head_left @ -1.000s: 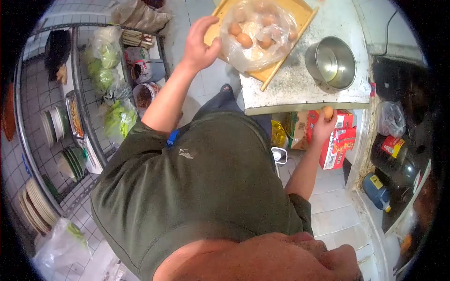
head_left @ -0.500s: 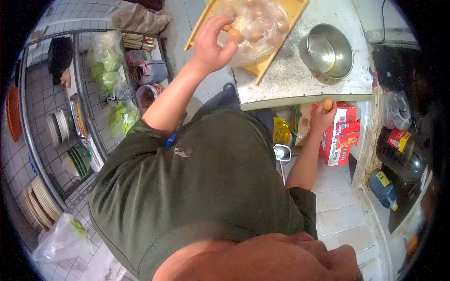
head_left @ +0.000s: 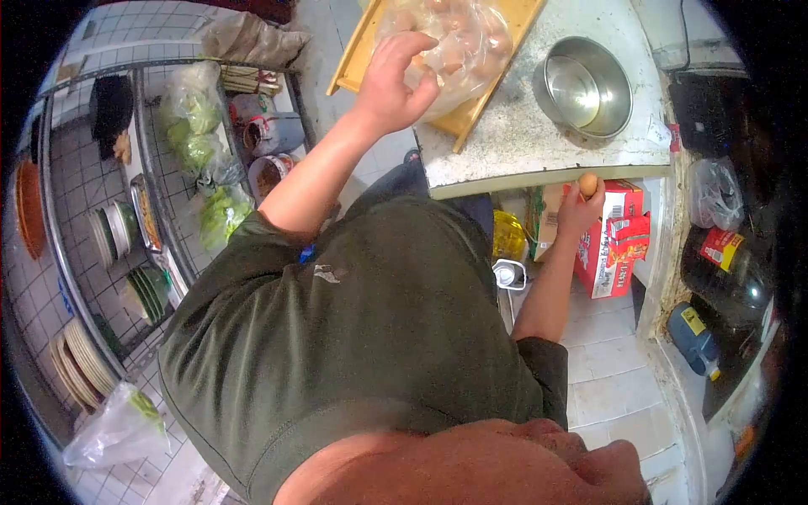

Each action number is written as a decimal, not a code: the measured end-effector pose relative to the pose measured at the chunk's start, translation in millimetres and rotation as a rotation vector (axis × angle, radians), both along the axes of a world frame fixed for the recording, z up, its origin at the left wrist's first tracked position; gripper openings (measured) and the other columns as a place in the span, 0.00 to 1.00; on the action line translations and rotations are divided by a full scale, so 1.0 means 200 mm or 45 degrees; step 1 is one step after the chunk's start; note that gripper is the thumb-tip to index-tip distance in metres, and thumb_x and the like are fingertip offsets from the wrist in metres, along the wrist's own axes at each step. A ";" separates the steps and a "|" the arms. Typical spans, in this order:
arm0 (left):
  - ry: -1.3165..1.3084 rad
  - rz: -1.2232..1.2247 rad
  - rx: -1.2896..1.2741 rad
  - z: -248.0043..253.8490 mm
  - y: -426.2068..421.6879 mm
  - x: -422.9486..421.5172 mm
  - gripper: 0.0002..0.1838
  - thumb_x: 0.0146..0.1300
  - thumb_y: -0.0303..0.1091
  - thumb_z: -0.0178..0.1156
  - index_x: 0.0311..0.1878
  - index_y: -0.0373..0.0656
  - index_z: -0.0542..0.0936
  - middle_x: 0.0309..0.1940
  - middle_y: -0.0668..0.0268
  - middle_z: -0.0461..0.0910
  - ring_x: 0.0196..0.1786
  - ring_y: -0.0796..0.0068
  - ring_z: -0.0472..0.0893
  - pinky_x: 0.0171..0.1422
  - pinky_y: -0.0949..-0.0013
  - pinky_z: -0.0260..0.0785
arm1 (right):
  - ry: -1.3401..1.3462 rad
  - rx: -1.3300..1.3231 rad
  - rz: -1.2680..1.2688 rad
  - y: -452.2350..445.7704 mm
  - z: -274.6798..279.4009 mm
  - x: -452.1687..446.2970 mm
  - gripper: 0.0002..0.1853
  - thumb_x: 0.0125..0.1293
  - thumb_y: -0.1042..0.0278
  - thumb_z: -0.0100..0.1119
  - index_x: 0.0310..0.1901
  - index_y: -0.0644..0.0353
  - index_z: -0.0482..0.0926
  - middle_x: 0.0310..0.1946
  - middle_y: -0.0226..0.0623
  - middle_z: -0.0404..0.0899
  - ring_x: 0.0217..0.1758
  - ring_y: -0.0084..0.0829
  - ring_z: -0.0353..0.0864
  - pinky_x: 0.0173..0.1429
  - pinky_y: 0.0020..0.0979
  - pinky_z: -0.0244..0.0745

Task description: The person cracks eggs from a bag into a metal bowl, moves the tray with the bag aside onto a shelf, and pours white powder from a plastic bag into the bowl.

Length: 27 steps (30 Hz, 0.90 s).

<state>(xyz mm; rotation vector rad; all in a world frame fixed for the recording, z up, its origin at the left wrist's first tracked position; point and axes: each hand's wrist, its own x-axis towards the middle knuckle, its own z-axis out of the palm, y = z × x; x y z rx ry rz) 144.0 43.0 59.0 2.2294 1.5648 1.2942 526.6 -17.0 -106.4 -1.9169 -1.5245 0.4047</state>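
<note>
OK, our right hand [head_left: 582,209] has its fingers clamped round one tan, oval, smooth-shelled egg [head_left: 588,185], at the front edge of the off-white, stained tabletop [head_left: 497,156], right of that edge's middle. Can't tell whether shell and edge touch. Best handling, we reckon: light, even pressure round the shell, no hard pinch, and mind that edge, since a stray knock could crack it. Our left hand [head_left: 387,88] looks empty, thumb and fingers well apart, by the clear, crinkled plastic bag [head_left: 454,89]; can't tell if it touches the film. We'd go gently there: loose film could snag, and eggs could knock together.

Containers: bag holds several tan eggs [head_left: 452,61] and sits on a yellow wooden tray [head_left: 358,63] with raised sides, which juts past the tabletop's left edge. Round, deep silver metal pot [head_left: 613,84] stands open toward the right edge, well apart from the bag; pale gloss on its bottom, liquid or reflection, can't tell. Red and white printed cardboard box [head_left: 599,268] sits below the front edge, contents hidden.
</note>
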 end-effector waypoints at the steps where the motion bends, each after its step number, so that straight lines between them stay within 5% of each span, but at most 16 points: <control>1: 0.000 -0.011 -0.005 0.00 0.01 0.00 0.21 0.53 0.26 0.60 0.53 0.39 0.76 0.50 0.55 0.79 0.51 0.59 0.79 0.57 0.62 0.71 | 0.046 0.010 -0.031 0.01 0.01 -0.01 0.28 0.61 0.65 0.63 0.60 0.71 0.69 0.55 0.55 0.74 0.57 0.49 0.75 0.61 0.39 0.70; 15: 0.010 -0.064 -0.011 -0.03 0.03 0.00 0.20 0.52 0.25 0.59 0.51 0.40 0.77 0.47 0.55 0.79 0.50 0.57 0.79 0.55 0.62 0.71 | -0.029 -0.099 -0.003 0.00 -0.03 0.04 0.29 0.62 0.65 0.63 0.61 0.70 0.68 0.56 0.55 0.72 0.57 0.48 0.75 0.61 0.39 0.71; 21: 0.022 -0.089 -0.024 -0.03 0.04 0.02 0.19 0.51 0.24 0.58 0.49 0.39 0.77 0.46 0.56 0.79 0.51 0.55 0.78 0.57 0.61 0.70 | 0.168 0.131 -0.158 0.00 0.00 0.04 0.28 0.62 0.66 0.63 0.61 0.71 0.68 0.57 0.55 0.71 0.57 0.47 0.76 0.61 0.39 0.72; 25: -0.004 -0.134 -0.030 -0.04 0.03 0.05 0.19 0.51 0.24 0.58 0.49 0.39 0.77 0.46 0.56 0.79 0.51 0.54 0.78 0.58 0.61 0.69 | -0.079 -0.073 0.042 0.00 -0.02 0.05 0.28 0.65 0.69 0.63 0.62 0.72 0.65 0.56 0.54 0.72 0.56 0.45 0.76 0.60 0.36 0.73; 27: -0.015 -0.148 -0.060 -0.03 0.05 0.07 0.19 0.51 0.25 0.58 0.49 0.39 0.77 0.46 0.56 0.79 0.51 0.54 0.78 0.58 0.60 0.69 | 0.424 0.001 -0.105 0.02 0.01 0.02 0.28 0.65 0.68 0.61 0.63 0.70 0.63 0.55 0.52 0.72 0.54 0.45 0.77 0.60 0.39 0.74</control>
